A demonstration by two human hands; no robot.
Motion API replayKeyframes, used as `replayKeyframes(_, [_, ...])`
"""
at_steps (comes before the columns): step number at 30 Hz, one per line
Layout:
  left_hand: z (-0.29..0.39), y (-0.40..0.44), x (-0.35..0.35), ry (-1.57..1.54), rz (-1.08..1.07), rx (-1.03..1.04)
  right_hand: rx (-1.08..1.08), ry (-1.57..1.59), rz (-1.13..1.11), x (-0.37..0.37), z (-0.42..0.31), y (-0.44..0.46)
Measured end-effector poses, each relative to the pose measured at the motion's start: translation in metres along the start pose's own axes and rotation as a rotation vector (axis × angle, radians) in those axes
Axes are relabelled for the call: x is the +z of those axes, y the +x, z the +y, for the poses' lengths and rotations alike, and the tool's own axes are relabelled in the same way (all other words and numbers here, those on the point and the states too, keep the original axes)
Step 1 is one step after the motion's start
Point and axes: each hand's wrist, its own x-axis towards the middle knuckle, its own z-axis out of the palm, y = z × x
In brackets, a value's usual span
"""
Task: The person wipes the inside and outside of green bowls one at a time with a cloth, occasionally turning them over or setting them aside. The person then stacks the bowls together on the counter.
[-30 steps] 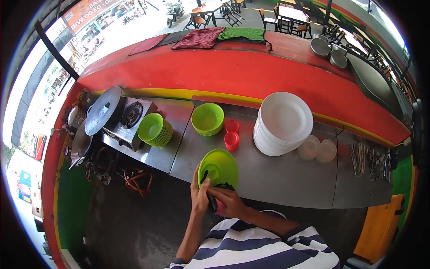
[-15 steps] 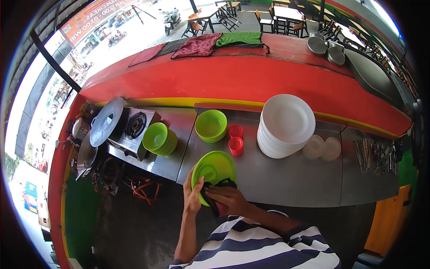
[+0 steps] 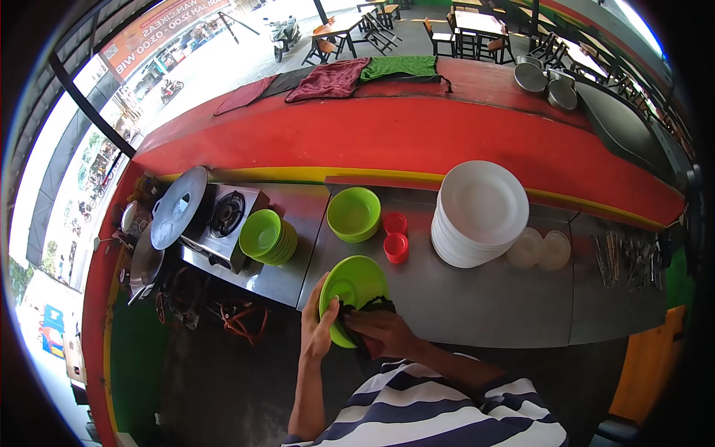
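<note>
A green bowl (image 3: pixel 356 277) is tilted in front of me, at the near edge of the steel counter. My left hand (image 3: pixel 319 320) grips its left rim, with the thumb over the inside edge. My right hand (image 3: pixel 381 330) presses a dark cloth (image 3: pixel 350 328) with a reddish part against the bowl's lower right side. The fingers lie over the bunched cloth, and part of it hangs below the rim. Beyond the bowl stand a stack of green bowls (image 3: pixel 353 214) and two small red cups (image 3: pixel 396 247). Another stack of green bowls (image 3: pixel 262 234) stands to the left.
White plates (image 3: pixel 482 201) are piled high on the steel counter (image 3: pixel 447 313), beside clear lids or small dishes (image 3: pixel 554 250). Cutlery (image 3: pixel 633 261) lies at the right. A gas stove (image 3: pixel 227 212) and large wok (image 3: pixel 179 208) are left. Cloths (image 3: pixel 328 78) drape the red ledge (image 3: pixel 335 134).
The view has shifted slightly. My hands keep their hold on the bowl and cloth, and the bowl has turned a little.
</note>
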Motion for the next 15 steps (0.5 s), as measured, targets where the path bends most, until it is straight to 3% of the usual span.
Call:
replayKeyframes(2, [-0.002,-0.001,0.006,-0.037,0.053,0.006,-0.004,-0.025,0.001,0.001,0.005,-0.002])
replayKeyframes(6, [-0.006,-0.015,0.049,0.081,0.168,0.083,0.209,0.130,0.064,0.008,-0.014,-0.006])
replayKeyframes(9, [-0.022,-0.010,0.024,-0.110,0.114,-0.148,0.106,0.068,0.040,0.003,-0.010,-0.009])
replayKeyframes(11, [-0.017,-0.003,0.015,-0.127,0.053,-0.101,0.012,-0.010,-0.012,-0.011,0.001,-0.008])
replayKeyframes(15, [-0.006,0.000,0.020,-0.116,0.059,-0.099,0.024,-0.063,0.005,-0.013,0.008,-0.010])
